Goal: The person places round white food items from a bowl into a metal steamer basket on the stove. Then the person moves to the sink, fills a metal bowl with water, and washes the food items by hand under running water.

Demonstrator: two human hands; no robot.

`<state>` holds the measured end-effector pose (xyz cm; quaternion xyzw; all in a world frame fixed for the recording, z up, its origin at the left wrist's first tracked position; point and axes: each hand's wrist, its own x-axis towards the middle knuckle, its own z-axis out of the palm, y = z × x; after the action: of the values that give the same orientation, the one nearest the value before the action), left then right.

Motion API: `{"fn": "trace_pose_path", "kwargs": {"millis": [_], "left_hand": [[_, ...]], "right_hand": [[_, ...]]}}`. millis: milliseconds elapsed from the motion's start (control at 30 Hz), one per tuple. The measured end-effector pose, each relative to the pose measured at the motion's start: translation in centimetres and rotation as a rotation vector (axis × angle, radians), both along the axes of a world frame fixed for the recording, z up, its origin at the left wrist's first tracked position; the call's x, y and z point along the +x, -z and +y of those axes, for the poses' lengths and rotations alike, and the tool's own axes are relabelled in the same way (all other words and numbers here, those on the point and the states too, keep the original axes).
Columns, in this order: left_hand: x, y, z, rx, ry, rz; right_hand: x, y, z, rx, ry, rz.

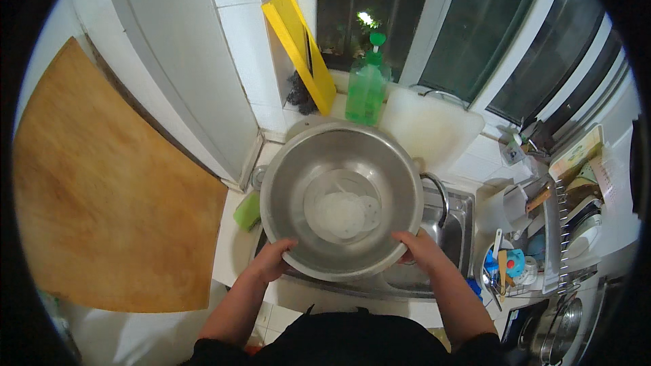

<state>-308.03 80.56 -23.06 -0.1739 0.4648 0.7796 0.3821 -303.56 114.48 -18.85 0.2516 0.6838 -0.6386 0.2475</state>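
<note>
A large round stainless steel basin spans the middle of the view, over the left part of a metal sink. My left hand grips its near left rim, thumb over the edge. On the near right rim, my right hand holds on in the same way. White foam floats in a little liquid at the bottom of the basin. The fingers of both hands are mostly hidden beneath the rim. Just right of the basin curves a chrome faucet.
A green sponge lies left of the basin. Behind it stand a green pump bottle, a yellow board-like object and a white cutting board. A dish rack with plates and utensils is at right. A wooden board lies at left.
</note>
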Motion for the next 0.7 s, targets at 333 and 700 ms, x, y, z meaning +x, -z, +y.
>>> {"fn": "trace_pose_path", "kwargs": {"millis": [333,700], "left_hand": [[-2.1,-6.8,-0.6,0.025,-0.106,0.133],[-6.5,-16.0,0.8,0.008,-0.034,0.282]], "right_hand": [[-13.3,-13.6,4.5,1.04,-0.201,1.05],[-28.4,-18.2,0.1,1.277,-0.515,1.17]]}}
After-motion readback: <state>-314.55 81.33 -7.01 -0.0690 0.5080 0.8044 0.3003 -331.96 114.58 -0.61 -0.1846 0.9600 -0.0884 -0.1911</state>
